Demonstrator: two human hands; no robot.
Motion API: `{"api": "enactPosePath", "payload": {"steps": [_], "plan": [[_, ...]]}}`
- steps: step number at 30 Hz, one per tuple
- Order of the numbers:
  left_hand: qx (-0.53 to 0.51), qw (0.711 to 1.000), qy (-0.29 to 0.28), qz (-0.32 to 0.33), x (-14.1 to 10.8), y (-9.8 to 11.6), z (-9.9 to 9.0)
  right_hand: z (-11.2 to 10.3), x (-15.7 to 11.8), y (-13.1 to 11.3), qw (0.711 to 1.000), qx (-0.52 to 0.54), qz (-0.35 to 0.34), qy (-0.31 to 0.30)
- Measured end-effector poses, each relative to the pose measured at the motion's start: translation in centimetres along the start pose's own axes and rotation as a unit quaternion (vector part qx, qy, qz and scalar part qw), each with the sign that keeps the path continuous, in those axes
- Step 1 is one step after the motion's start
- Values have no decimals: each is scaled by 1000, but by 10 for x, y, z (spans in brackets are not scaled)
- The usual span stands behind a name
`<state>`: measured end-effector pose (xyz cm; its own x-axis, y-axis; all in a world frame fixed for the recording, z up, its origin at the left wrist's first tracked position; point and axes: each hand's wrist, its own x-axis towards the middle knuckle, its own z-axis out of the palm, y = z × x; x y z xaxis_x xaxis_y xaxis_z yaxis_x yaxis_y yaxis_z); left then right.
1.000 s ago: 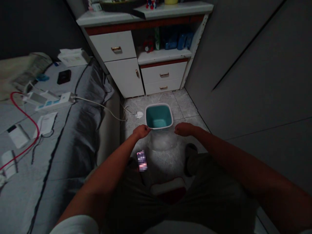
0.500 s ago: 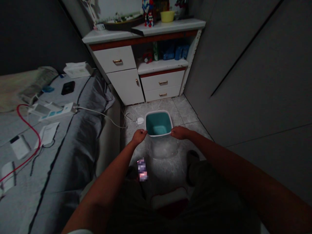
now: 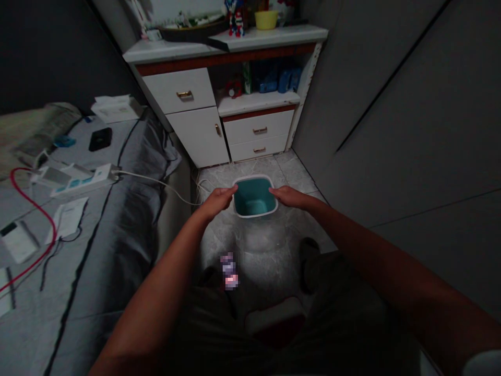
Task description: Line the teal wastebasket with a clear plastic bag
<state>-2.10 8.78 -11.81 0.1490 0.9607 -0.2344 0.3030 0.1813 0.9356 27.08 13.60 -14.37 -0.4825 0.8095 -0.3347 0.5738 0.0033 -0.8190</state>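
Left hand (image 3: 216, 203), right hand (image 3: 289, 197), touching teal bin (image 3: 254, 197)

Tile floor (image 3: 256, 245) holding teal bin (image 3: 253, 197); bed (image 3: 105, 271) with probably phone (image 3: 100, 139).

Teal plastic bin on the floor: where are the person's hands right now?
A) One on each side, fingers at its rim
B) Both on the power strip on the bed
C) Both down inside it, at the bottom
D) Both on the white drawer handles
A: the left hand and right hand reach from opposite sides to the rim of the teal plastic bin.
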Motion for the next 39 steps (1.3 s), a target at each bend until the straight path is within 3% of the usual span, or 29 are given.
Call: {"api": "enactPosePath", "payload": {"steps": [5,7,9,13,15,18,21,24,26,28,31,34,37,39], "plan": [[-174,983,-63,-7,-41,79,-25,-23,-32,-80,958,266,-95,-44],[-212,975,-68,-9,-41,96,-31,-31,-39,-104,940,312,-127,-51],[-221,973,-62,-14,-25,96,-31,-33,-32,-111,942,314,-110,-53],[-178,981,-53,-48,29,58,-21,-26,5,-81,968,252,17,-9],[-133,989,-34,-60,47,34,-19,-25,22,-62,972,230,46,9],[-107,993,-8,-57,57,14,-23,-30,34,-48,977,209,36,15],[-121,991,16,-47,57,13,-26,-31,40,-46,984,174,10,28],[-106,993,30,-52,57,11,-21,-20,46,-37,991,101,-25,88],[-60,995,57,-57,58,1,-18,-7,49,-24,992,-1,-40,121],[20,993,100,-60,57,-16,-19,8,48,-5,986,-132,-32,94],[162,974,144,-71,54,-51,-24,29,43,22,960,-279,-1,-28],[271,948,118,-117,52,-84,-29,42,38,39,934,-336,8,-119],[341,925,65,-153,52,-103,-28,47,39,44,930,-341,-10,-140],[386,907,63,-159,52,-108,-27,47,41,44,931,-337,-20,-139]]}}
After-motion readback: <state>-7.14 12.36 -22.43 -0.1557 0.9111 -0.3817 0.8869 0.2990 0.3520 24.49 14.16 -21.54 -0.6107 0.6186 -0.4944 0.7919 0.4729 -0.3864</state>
